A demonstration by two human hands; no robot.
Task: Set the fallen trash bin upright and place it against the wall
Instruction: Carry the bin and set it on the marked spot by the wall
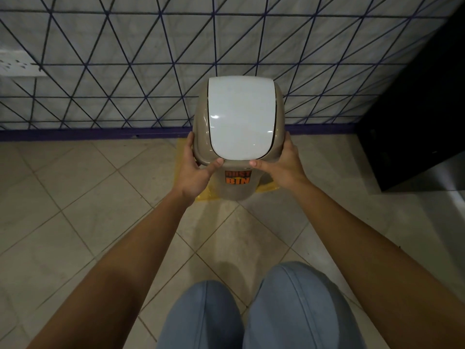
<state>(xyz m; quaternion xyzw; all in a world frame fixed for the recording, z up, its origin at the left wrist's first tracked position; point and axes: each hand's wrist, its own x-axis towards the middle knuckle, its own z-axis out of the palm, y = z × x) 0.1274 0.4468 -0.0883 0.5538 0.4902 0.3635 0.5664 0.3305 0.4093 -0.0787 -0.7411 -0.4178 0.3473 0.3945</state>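
Note:
A beige trash bin (237,190) with a white swing lid (241,119) and an orange "DUST BIN" sticker stands upright on the tiled floor, close to the wall (125,71). My left hand (197,167) grips the left side of its top rim, thumb on the front edge. My right hand (281,166) holds the right side in the same way. The bin's base sits over a yellow patch (264,188) on the floor; whether its back touches the wall is hidden.
The wall has grey tiles with dark triangular lines and a purple skirting (75,134). A black cabinet (412,117) stands at the right. A white socket strip (17,64) is on the wall at the left. My knees in blue trousers (251,313) are at the bottom.

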